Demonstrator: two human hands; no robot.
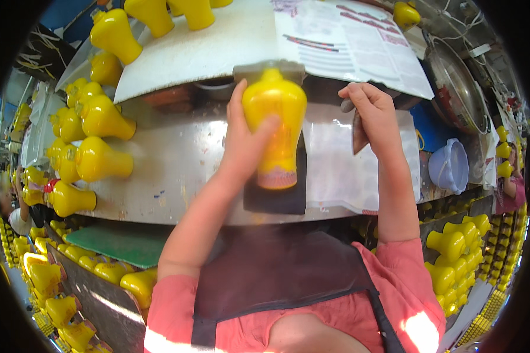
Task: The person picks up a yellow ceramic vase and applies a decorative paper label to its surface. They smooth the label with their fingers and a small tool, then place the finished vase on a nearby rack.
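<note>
If going by size, start with the metal table [174, 153] under left hand [246, 141] and right hand [373, 110]. Next, the glossy yellow vase [284, 147], held in the left with fingers round one side, thumb across the front. Looks stiff, probably slick, maybe breakable; best gripped below the shoulders. Last, pinched in the mostly curled right: thin brownish piece [358, 140], can't tell what.
</note>
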